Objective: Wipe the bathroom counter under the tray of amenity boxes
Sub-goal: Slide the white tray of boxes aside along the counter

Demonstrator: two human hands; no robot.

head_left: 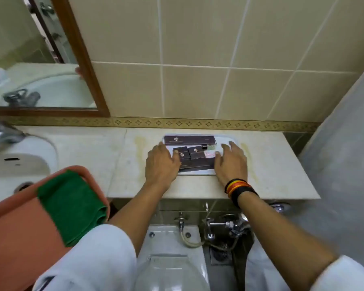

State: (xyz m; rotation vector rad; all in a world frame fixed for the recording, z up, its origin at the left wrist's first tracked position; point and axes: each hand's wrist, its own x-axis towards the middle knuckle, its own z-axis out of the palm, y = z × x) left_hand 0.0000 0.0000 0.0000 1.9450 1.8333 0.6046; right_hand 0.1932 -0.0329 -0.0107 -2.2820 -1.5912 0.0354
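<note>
- The white tray (225,141) sits on the pale worktop (271,164) near the tiled wall; both its side edges are hidden by the hands.
- Lettering on the dark amenity boxes (189,140) is too blurred to read.
- Left hand (161,162) lies spread over the tray's left edge, fingers touching a small box.
- Right hand (232,162), loosely spread, covers the right edge; whether either hand grips the tray cannot be told.
- A green cloth (72,206) lies well apart in an orange tub (15,238).
</note>
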